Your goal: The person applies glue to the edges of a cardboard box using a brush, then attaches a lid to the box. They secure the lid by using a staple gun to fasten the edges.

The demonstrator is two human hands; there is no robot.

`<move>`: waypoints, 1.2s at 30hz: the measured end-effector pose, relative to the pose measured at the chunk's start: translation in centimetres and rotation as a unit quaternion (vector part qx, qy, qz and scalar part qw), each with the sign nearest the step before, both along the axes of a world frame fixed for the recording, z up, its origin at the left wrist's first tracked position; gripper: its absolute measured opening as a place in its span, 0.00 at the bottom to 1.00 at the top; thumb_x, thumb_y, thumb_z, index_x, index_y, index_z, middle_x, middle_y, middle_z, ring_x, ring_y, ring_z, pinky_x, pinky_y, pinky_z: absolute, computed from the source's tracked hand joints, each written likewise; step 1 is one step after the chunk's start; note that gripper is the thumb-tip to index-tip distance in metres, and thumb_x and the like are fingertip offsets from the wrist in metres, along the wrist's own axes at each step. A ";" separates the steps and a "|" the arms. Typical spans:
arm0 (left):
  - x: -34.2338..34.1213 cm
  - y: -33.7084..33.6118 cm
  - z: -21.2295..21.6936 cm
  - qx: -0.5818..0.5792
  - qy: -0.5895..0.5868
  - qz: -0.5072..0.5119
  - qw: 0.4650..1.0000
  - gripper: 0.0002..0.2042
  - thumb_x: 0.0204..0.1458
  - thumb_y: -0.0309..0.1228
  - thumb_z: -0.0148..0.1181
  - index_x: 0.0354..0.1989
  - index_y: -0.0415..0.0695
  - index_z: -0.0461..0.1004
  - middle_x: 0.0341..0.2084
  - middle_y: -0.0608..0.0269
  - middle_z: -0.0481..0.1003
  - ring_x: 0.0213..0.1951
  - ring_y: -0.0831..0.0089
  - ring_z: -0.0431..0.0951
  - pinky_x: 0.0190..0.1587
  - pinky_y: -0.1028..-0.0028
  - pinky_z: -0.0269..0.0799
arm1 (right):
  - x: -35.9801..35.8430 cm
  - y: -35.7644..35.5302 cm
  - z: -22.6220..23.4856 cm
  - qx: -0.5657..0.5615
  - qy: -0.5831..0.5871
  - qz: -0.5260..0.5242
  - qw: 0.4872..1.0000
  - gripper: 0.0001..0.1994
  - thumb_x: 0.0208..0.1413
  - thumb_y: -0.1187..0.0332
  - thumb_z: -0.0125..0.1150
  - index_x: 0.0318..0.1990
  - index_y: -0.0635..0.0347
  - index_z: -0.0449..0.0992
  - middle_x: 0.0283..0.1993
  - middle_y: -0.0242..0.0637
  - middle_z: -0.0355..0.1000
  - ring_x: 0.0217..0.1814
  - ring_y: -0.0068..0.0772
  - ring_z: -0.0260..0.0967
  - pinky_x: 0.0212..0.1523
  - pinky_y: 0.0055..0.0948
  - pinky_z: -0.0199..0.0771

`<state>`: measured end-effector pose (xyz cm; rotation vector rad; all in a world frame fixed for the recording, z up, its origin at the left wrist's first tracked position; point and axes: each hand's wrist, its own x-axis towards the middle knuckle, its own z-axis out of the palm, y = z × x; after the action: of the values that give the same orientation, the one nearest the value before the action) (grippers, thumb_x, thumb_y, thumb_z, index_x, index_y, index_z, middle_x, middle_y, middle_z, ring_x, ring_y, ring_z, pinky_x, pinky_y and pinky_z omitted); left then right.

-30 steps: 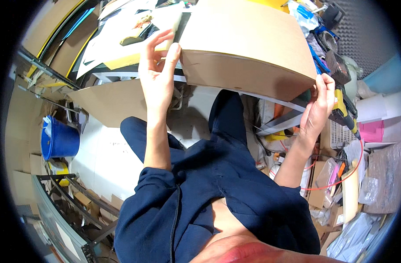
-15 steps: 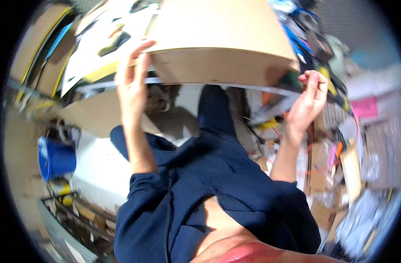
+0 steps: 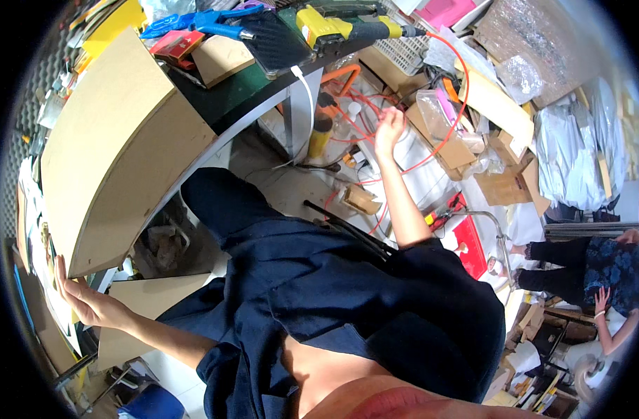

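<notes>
A large tan wooden box or panel piece (image 3: 117, 160) rests on the workbench to my left, its flat top and front side bending in the wide view. At its near left corner is my left hand (image 3: 89, 304), fingers stretched out and touching the edge. My right hand (image 3: 389, 131) is held out over the floor at the right, fingers loosely bent, with nothing visible in it. Beyond it, on the bench, lies a yellow and black power tool (image 3: 326, 28). A blue air blow gun (image 3: 201, 24) and a black tablet-like device (image 3: 274, 45) lie left of that tool.
A red hose (image 3: 466, 77) loops from the power tool down to the cluttered floor. A white cable (image 3: 309, 91) hangs off the bench. Cardboard (image 3: 438, 140) and a red case (image 3: 467, 246) lie on the right. Another person (image 3: 606, 272) stands far right. A blue bucket (image 3: 152, 403) is lower left.
The view has swung to the right, so the wooden piece now appears at the left. My right hand has left the bench area and moved out to the right; my left hand remains at the piece.
</notes>
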<state>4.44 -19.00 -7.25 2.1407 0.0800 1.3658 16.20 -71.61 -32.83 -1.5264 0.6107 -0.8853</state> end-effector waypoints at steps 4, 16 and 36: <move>0.1 -0.3 0.0 0.015 -0.022 -0.001 1.000 0.21 0.66 0.40 0.36 0.55 0.40 0.70 0.52 0.61 0.73 0.55 0.70 0.71 0.53 0.71 0.69 | 5.9 -0.8 -6.9 -0.170 0.150 0.019 0.974 0.13 0.61 0.62 0.49 0.40 0.64 0.73 0.32 0.44 0.74 0.35 0.38 0.73 0.35 0.35 0.71; -0.5 1.6 -1.0 -0.034 0.012 0.014 0.999 0.19 0.65 0.39 0.41 0.56 0.39 0.67 0.53 0.55 0.69 0.51 0.69 0.72 0.56 0.67 0.70 | 22.2 -2.7 -15.5 -0.430 0.236 0.238 0.838 0.12 0.47 0.72 0.56 0.41 0.66 0.71 0.36 0.56 0.73 0.42 0.62 0.71 0.42 0.54 0.70; -0.9 2.1 -1.3 -0.088 -0.020 0.034 0.995 0.20 0.65 0.37 0.41 0.58 0.36 0.64 0.57 0.54 0.66 0.52 0.67 0.70 0.56 0.67 0.67 | 23.9 -2.6 -16.1 -0.498 0.295 0.244 0.778 0.12 0.47 0.72 0.56 0.40 0.66 0.72 0.36 0.56 0.73 0.42 0.63 0.71 0.42 0.53 0.71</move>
<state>3.52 -16.93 -8.58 1.9789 0.2504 1.3852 40.06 -74.20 -48.90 -2.8254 0.0870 -0.2537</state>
